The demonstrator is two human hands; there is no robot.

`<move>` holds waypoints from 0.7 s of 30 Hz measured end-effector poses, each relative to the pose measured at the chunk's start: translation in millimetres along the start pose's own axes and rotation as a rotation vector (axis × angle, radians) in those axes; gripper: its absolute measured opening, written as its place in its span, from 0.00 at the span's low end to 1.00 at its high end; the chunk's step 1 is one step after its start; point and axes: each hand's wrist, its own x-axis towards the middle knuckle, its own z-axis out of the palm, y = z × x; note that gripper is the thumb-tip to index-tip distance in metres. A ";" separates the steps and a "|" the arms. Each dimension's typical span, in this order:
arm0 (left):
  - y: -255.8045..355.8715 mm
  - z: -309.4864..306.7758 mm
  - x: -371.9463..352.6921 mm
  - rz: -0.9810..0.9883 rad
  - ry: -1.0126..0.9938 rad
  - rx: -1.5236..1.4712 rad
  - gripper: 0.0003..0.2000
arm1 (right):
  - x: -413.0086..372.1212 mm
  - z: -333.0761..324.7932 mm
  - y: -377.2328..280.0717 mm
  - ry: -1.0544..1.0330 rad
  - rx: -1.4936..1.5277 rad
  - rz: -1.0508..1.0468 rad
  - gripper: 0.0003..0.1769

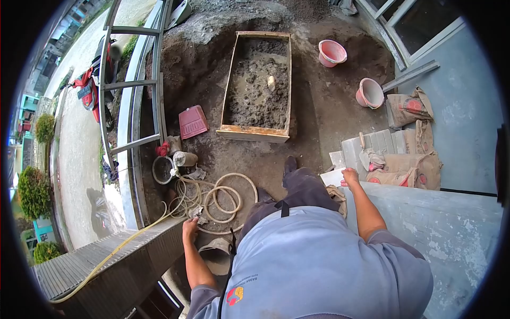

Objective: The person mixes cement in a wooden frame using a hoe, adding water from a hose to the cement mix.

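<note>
My right hand [350, 178] is closed at my right side, beside a pale flat piece [332, 177] that looks like a tile. Whether the fingers grip that piece, I cannot make out. Low on the left, my left hand [189, 229] has its fingers curled in, close to the coiled hose [237, 196] and a small greyish scrap [195, 211]. What it holds, if anything, is too small to tell. Ahead of my feet stands a wooden mixing box [255, 131] with wet grey mortar [257, 87] and a pale object [271, 83] in it.
Two pink buckets [332, 53] [370, 93] stand at the right, near cement bags [409, 108] and stacked grey tiles [380, 142]. A pink dustpan-like piece [193, 122] lies left of the box. A ladder [158, 80] and a dark bucket [163, 169] are farther left.
</note>
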 end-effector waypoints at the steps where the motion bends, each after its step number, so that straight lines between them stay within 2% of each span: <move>1: 21.6 10.8 1.6 0.027 -0.076 0.020 0.22 | 2.5 -2.0 0.5 -0.004 0.013 0.005 0.14; 4: 80.5 35.7 10.8 0.325 -0.063 0.133 0.23 | 6.6 -13.6 -3.6 -0.026 0.083 0.008 0.15; 5: 108.5 41.7 5.8 0.378 -0.045 0.134 0.23 | 13.2 -17.2 -3.6 -0.036 0.106 0.012 0.16; 6: 117.6 49.4 36.3 0.421 -0.053 0.159 0.23 | 20.3 -21.9 -3.4 -0.047 0.127 0.017 0.16; 8: 171.1 61.6 25.1 0.576 -0.021 0.132 0.23 | 34.8 -27.8 -7.6 -0.056 0.165 0.034 0.16; 11: 249.1 85.6 12.9 0.697 -0.059 0.132 0.24 | 54.5 -37.7 -18.0 -0.068 0.197 0.086 0.15; 14: 333.4 118.1 -28.8 0.643 -0.113 0.054 0.25 | 86.1 -51.8 -35.4 -0.094 0.217 0.128 0.17; 18: 421.2 166.2 -39.9 0.616 -0.178 -0.022 0.26 | 132.7 -83.4 -51.8 -0.149 0.202 0.134 0.17; 21: 497.7 196.1 -56.6 0.590 -0.187 -0.101 0.28 | 156.7 -115.2 -93.1 -0.177 0.216 0.101 0.18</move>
